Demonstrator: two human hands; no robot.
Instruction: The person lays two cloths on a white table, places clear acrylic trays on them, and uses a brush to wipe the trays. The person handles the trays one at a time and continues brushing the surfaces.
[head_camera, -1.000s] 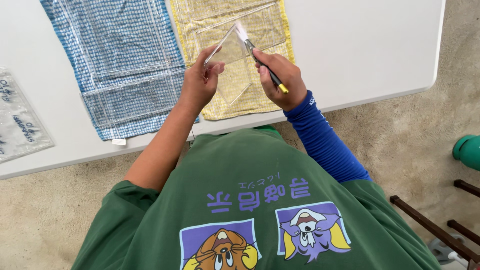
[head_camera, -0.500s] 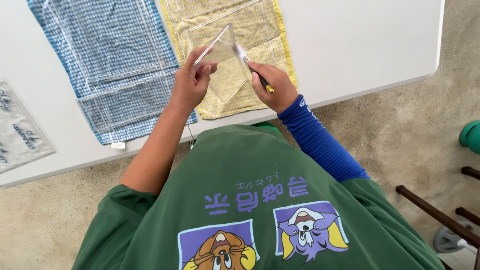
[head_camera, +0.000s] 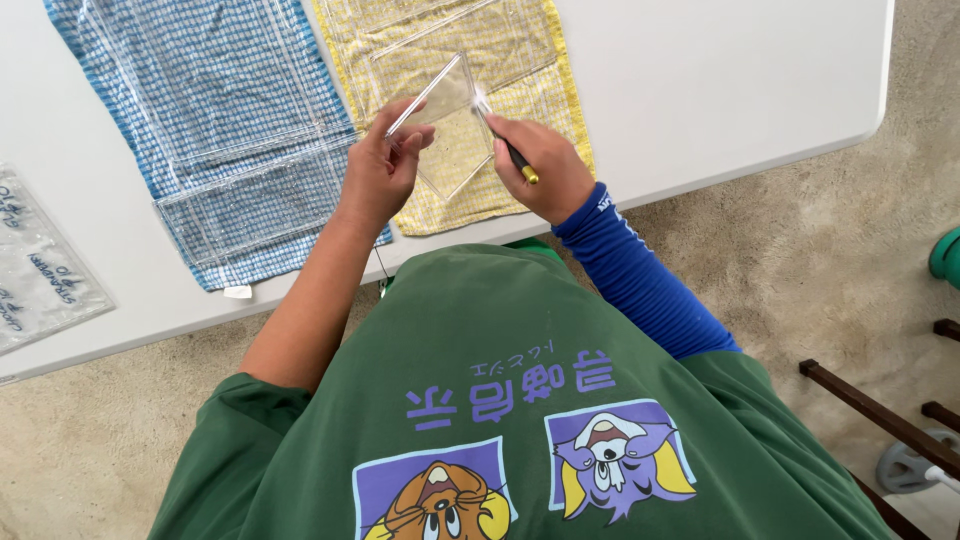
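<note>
My left hand (head_camera: 383, 165) holds a clear square plastic sheet (head_camera: 450, 130) by its left edge, tilted above the yellow checked cloth (head_camera: 540, 60). My right hand (head_camera: 540, 170) grips a small brush (head_camera: 505, 145) with a black handle and gold end; its white tip touches the upper right part of the sheet. Both hands hover over the near edge of the white table (head_camera: 720, 90).
A blue checked cloth (head_camera: 200, 90) with clear plastic pieces (head_camera: 250, 195) on it lies left of the yellow one. More clear pieces (head_camera: 460, 40) lie on the yellow cloth. A printed plastic bag (head_camera: 40, 270) sits at the table's left. Dark wooden bars (head_camera: 870, 410) stand on the carpet at right.
The hands and the clear sheet stay close together; the brush tip has moved slightly across the sheet. The view has shifted a little.
</note>
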